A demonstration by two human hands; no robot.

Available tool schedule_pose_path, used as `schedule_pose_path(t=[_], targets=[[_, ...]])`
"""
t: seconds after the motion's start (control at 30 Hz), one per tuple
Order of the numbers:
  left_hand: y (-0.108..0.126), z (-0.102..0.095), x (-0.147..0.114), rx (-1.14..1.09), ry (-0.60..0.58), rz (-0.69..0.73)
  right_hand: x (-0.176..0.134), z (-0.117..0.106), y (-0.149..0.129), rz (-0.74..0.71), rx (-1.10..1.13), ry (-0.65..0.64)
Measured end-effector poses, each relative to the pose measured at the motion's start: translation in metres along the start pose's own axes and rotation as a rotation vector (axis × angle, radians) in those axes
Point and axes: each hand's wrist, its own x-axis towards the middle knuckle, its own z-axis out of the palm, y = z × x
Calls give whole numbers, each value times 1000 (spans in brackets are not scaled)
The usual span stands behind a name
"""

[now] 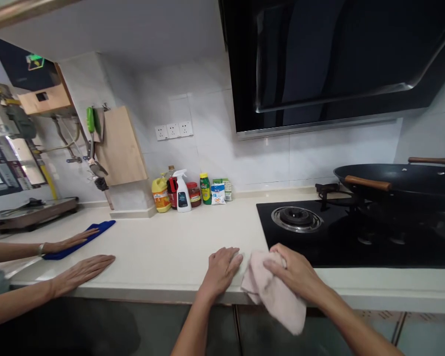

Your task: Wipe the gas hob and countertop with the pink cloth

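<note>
My right hand (pixel 294 272) grips a pale pink cloth (pixel 280 301) at the counter's front edge, close to the near left corner of the stove. Part of the cloth hangs over the edge in loose folds. My left hand (pixel 222 269) lies palm down on the white countertop (pixel 163 247), a little left of the cloth, its fingers stretched forward and holding nothing. Just right of the cloth is the black glass gas stove (pixel 292 252), with a round burner (pixel 296 217) on its left side.
At the left, a co-worker's hand (pixel 72 241) presses a blue cloth (pixel 102 227); their other hand (pixel 83 272) rests flat on the counter. Several bottles and packets, including a white spray bottle (pixel 183 195), stand by the wall. A large wok (pixel 404 180) sits on the stove under a black range hood (pixel 319 59).
</note>
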Motion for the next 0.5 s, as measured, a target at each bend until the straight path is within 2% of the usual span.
schedule_pose_path(t=[0.2, 0.3, 0.37, 0.5], targets=[[-3, 2, 1, 3, -8, 0, 90, -28, -15, 0, -128, 408], [-4, 2, 1, 8, -21, 4, 102, -24, -12, -9, -220, 568], [-3, 2, 1, 11, -25, 7, 89, -10, 0, -17, -308, 495], [-2, 2, 1, 38, -33, 17, 41, 13, 25, -37, -439, 96]])
